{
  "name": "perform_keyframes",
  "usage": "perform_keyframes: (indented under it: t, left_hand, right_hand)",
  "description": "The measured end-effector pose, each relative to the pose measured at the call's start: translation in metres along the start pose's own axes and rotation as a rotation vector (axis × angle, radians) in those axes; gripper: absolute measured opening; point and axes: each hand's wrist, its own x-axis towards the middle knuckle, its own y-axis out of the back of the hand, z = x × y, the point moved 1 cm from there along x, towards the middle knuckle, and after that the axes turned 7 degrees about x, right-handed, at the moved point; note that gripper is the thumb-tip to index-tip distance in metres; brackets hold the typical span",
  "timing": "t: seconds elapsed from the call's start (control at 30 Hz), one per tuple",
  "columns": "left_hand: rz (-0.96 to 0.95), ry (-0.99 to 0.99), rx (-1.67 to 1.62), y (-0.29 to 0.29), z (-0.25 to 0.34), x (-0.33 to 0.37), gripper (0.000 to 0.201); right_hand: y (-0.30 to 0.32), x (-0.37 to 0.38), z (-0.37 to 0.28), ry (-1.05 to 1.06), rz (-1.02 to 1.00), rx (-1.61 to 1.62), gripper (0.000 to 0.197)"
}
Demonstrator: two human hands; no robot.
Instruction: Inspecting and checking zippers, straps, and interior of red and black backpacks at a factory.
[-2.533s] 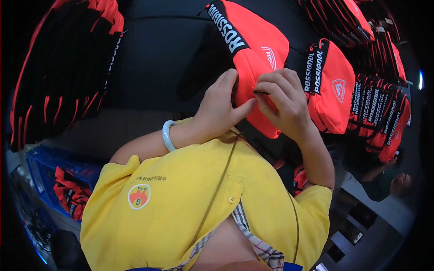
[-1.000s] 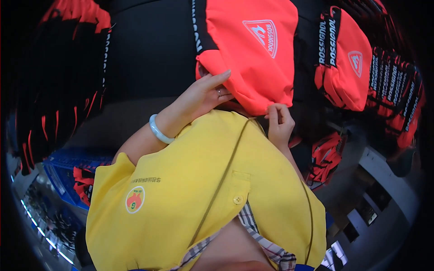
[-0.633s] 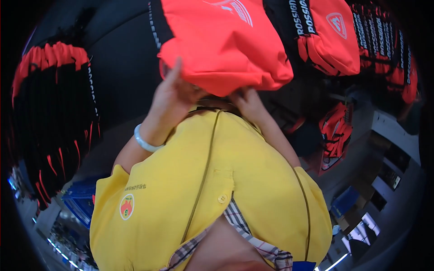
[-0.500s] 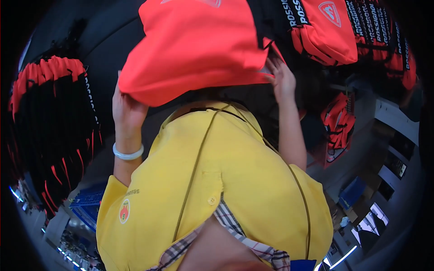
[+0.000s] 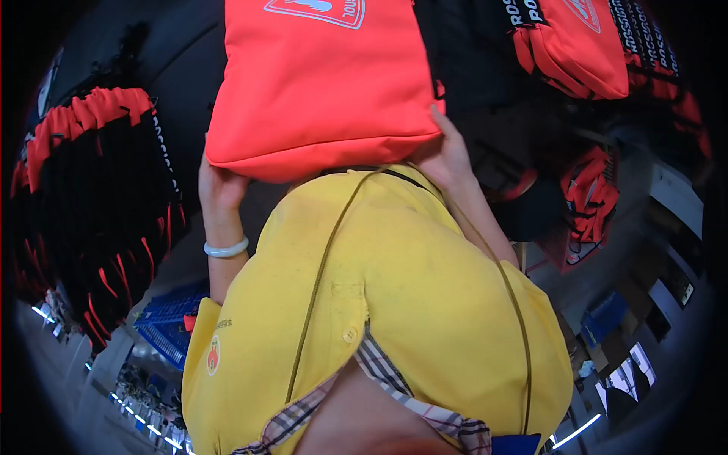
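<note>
A bright coral-red bag (image 5: 326,91) with black fabric along its right side and a pale shield emblem near the top lies in front of my waist. Its bottom edge faces me, and the upper part is cut off by the picture's edge. My left hand (image 5: 220,189), with a pale bangle on the wrist, grips the lower left corner; its fingers are hidden behind the fabric. At the lower right corner, my right hand (image 5: 447,155) has its thumb against the side and its other fingers out of sight under the bag.
More coral-and-black bags (image 5: 572,53) stand in a row at the far right. A large stack of black pieces with coral tops (image 5: 98,197) is on the left. Lower down are a blue crate (image 5: 167,318) at left and a red bin (image 5: 565,250) holding coral items at right.
The bag's lower right corner, loose and gaping before, is now drawn flat and squared. My right hand has moved inward and down from the opening to grip that corner. More of the emblem shows.
</note>
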Motion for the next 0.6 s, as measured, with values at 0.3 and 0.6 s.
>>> perform_keyframes:
  t: [0.3, 0.6]
  left_hand:
    - [0.389, -0.05, -0.056, 0.068, 0.013, 0.04, 0.034]
    - [0.544, -0.083, -0.103, 0.105, 0.01, 0.056, 0.037]
  right_hand:
    - [-0.047, -0.028, 0.009, 0.164, -0.256, 0.103, 0.05]
    - [-0.039, -0.02, 0.005, 0.054, -0.313, 0.07, 0.051]
